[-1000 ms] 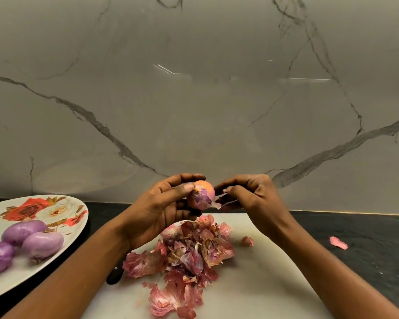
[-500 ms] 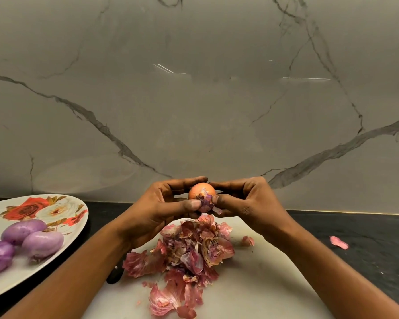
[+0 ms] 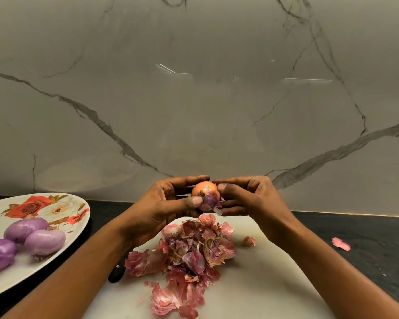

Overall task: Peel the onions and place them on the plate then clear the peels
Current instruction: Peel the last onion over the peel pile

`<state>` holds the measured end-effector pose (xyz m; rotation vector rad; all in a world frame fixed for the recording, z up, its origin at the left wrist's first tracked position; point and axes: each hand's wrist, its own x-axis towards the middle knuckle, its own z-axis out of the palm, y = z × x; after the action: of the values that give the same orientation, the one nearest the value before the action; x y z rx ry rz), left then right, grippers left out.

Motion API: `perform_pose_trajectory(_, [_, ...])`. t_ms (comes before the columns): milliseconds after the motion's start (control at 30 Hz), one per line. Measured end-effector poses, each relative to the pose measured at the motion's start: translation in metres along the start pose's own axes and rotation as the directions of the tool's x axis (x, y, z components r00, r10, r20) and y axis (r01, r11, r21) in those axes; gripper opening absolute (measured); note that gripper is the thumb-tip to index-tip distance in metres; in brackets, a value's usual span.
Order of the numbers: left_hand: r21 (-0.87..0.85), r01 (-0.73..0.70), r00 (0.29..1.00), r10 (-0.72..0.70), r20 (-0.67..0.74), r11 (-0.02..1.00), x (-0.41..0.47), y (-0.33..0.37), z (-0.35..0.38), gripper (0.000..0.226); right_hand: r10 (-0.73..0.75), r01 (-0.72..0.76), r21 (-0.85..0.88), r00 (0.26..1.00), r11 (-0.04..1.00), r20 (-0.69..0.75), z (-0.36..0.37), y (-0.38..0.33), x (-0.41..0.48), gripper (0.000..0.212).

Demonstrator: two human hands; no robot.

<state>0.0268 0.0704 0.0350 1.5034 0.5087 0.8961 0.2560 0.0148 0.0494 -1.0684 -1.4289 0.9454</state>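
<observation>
Single head-worn wide-angle view, facing forward and tilted down. Marble wall fills the upper half; dark counter and white cutting board lie low in frame. Forearms enter from the bottom corners; left hand and right hand meet on the onion near centre, close to the lens. Plate cut by the left edge.

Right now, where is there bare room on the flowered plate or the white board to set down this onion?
The white oval rose-printed plate is free on its far half, beyond the three peeled purple onions. The white cutting board is bare right of the pink peel heap, which crowds its middle, save one small scrap.
</observation>
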Motion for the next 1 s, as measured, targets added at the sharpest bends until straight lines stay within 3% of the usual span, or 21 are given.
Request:
perform_pose_trajectory(400, [0.025,-0.007,1.000,0.008,-0.015,1.000,-0.0004,0.0005,-0.0007,0.050,-0.060,0.062,-0.066,0.997,0.996,0.040,0.0020,0.0009,-0.0018,0.036])
perform_pose_trajectory(867, [-0.005,-0.019,1.000,0.019,0.021,1.000,0.0002,-0.0017,-0.0025,0.049,-0.106,0.105,-0.106,0.994,0.989,-0.010,0.0017,0.0017,-0.0007,0.033])
perform_pose_trajectory(1000, [0.032,-0.023,1.000,0.022,0.022,0.999,0.0007,-0.0034,-0.0040,0.049,-0.055,0.055,-0.025,0.998,0.998,0.020,0.0010,0.0000,-0.0013,0.023])
